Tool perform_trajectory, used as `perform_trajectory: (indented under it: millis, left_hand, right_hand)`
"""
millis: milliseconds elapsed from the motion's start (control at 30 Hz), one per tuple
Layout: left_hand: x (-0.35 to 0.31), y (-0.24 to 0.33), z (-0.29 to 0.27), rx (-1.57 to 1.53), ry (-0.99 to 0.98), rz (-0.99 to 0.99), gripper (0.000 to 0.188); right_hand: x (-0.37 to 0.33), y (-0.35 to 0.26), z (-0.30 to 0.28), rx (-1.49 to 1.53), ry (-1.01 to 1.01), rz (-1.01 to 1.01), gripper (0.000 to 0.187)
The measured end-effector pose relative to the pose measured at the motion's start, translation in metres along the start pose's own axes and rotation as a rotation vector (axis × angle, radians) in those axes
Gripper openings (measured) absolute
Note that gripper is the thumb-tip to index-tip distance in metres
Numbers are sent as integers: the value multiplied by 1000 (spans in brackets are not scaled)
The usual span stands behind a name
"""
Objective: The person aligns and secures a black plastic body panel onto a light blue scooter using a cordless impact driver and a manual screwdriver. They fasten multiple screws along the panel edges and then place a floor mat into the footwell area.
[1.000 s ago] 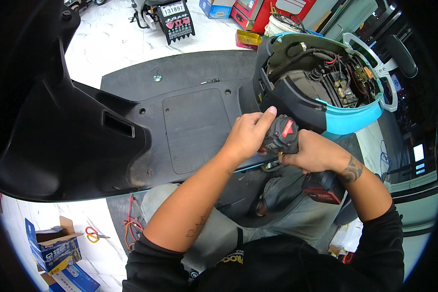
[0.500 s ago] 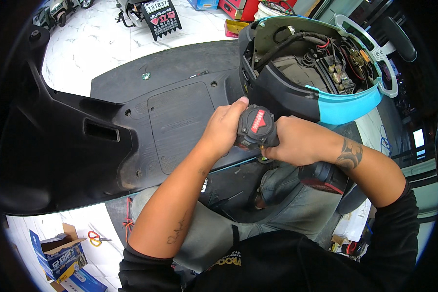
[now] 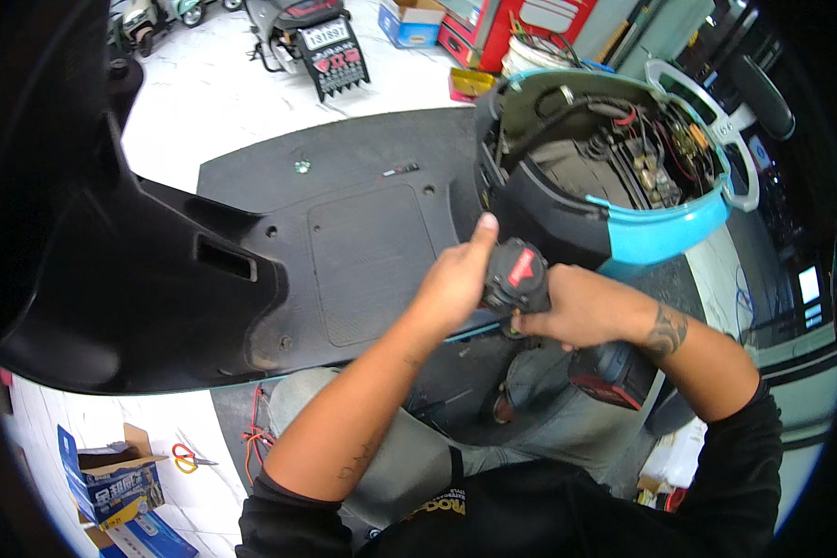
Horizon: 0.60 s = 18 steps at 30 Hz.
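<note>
My right hand (image 3: 581, 302) is closed round the handle of a black cordless drill (image 3: 516, 272) with a red label on its rear end. The drill's black and red battery (image 3: 614, 372) sticks out below my right wrist. My left hand (image 3: 451, 286) lies along the drill's left side, thumb raised, its other fingers curled out of sight around the tool. The drill points down at the near edge of a scooter's black footboard (image 3: 367, 265), beside the black and turquoise seat-side body (image 3: 660, 232). The tool's tip is hidden.
Wiring and metal parts (image 3: 646, 167) show in the open body, beside a grey grab rail (image 3: 744, 149). A small black and red item (image 3: 400, 171) lies beyond the footboard. Scissors (image 3: 191, 458) and an open blue box (image 3: 112, 474) are on the floor at lower left.
The whole view has shifted, so the scooter and my hands sit lower and slightly further right. My left thumb stands out more from the drill. Both hands stay at the drill.
</note>
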State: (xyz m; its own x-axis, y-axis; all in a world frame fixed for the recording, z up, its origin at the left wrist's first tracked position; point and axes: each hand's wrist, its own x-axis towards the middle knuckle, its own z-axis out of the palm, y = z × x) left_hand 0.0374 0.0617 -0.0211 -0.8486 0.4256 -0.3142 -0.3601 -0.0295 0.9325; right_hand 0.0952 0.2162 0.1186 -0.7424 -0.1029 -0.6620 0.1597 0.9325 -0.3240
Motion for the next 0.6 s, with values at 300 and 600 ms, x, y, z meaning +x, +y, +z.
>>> perform_trajectory:
  millis: [300, 600]
  left_hand:
    - [-13, 27, -9, 57, 138, 317, 79]
    - [47, 23, -71, -552, 153, 482, 45]
  right_hand:
    - [-26, -6, -18, 242, 81, -84, 30]
    - [74, -23, 51, 919, 114, -499, 56]
